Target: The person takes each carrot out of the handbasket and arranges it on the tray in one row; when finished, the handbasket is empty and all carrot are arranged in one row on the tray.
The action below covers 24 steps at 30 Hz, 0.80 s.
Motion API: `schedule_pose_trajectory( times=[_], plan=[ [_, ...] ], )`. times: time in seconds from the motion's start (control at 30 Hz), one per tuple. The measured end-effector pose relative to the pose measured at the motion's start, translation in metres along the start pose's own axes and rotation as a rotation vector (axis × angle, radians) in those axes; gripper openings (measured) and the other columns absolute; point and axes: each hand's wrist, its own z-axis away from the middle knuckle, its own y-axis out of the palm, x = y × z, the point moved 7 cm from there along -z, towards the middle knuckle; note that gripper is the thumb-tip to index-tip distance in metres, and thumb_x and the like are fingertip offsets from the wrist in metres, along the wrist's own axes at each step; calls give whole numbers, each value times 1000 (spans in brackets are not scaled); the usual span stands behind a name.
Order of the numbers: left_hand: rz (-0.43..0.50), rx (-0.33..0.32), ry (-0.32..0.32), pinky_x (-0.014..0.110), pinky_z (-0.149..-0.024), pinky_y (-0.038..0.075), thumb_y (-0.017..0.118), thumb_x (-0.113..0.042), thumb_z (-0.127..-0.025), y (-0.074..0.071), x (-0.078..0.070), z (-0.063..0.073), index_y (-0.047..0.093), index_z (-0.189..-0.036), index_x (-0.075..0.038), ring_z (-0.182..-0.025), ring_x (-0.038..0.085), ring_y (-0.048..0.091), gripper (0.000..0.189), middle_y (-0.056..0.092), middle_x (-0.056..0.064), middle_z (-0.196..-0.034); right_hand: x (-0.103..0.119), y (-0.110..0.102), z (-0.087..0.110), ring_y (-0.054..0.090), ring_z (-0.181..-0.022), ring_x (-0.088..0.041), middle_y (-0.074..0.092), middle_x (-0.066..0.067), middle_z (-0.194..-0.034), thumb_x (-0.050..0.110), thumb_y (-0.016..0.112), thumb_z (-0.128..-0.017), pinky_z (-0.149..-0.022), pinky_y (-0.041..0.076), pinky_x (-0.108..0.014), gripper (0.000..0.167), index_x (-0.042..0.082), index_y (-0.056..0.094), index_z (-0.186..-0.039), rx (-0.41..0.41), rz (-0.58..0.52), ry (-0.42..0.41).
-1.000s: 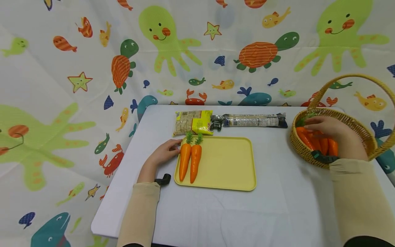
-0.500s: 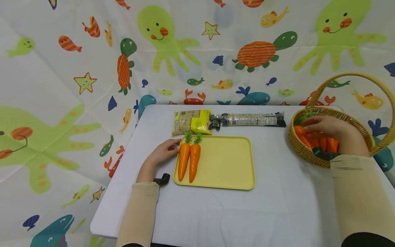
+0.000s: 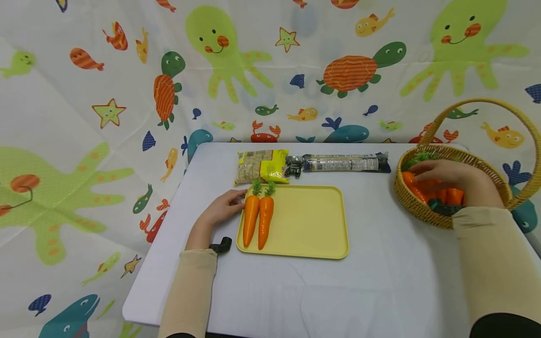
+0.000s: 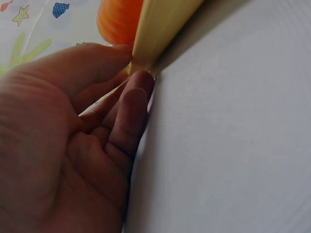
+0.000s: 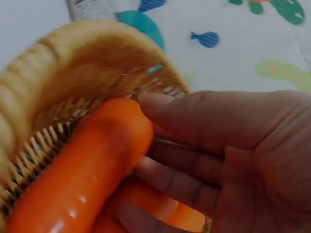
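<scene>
In the head view my left hand (image 3: 220,210) is at the left rim of a yellow tray (image 3: 308,223); the left wrist view shows thumb and fingers pinching that rim. Two orange carrots with green tops, a left carrot (image 3: 251,218) and a right carrot (image 3: 265,221), lie side by side on the tray. At the far right, my right hand (image 3: 465,180) reaches into a wicker basket (image 3: 412,203) of several carrots. In the right wrist view its thumb and fingers grip the thick end of a carrot (image 5: 82,165). The hand partly covers the other carrots.
Behind the tray lie a yellow packaged bag (image 3: 262,166), a small dark object (image 3: 294,166) and a long dark wrapped package (image 3: 346,163). The basket's tall handle (image 3: 486,101) arches over the right arm. A sea-animal curtain (image 3: 253,61) hangs behind the white table (image 3: 359,291).
My right wrist has shifted slightly farther away, with the hand still inside the basket. The left hand, the tray and its two carrots keep their places; the view has shifted a little.
</scene>
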Motion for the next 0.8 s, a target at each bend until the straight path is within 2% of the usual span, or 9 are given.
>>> schedule_pose_trajectory(
  times=[0.17, 0.37, 0.47, 0.8],
  plan=[
    [8, 5, 6, 44, -97, 45, 61, -36, -97, 0, -1, -1, 48, -147, -26, -101, 21, 57, 53, 61, 3, -119, 3, 1, -4, 55, -115, -33, 45, -22, -145, 60, 54, -93, -89, 50, -46, 80, 12, 32, -153, 9, 85, 37],
    [11, 4, -2, 44, -98, 45, 61, -36, -97, 0, -1, -1, 48, -147, -27, -102, 20, 56, 53, 61, 2, -119, 6, 1, -13, 47, -127, -41, 38, -25, -150, 54, 54, -96, -100, 41, -59, 76, 8, 31, -153, 20, 146, -6],
    [15, 0, -3, 45, -98, 45, 61, -36, -97, 0, 0, -2, 49, -146, -27, -102, 21, 56, 52, 62, 2, -118, 6, 0, -16, 43, -129, -43, 37, -26, -151, 51, 55, -97, -101, 39, -62, 74, 8, 32, -153, 18, 164, -24],
    [8, 3, -2, 45, -98, 45, 62, -33, -97, -1, 1, -2, 49, -146, -25, -103, 22, 57, 52, 61, 4, -121, 1, -3, -12, 32, -133, -43, 34, -22, -154, 46, 60, -96, -102, 34, -62, 67, 12, 39, -149, -20, 96, -79]
  ],
)
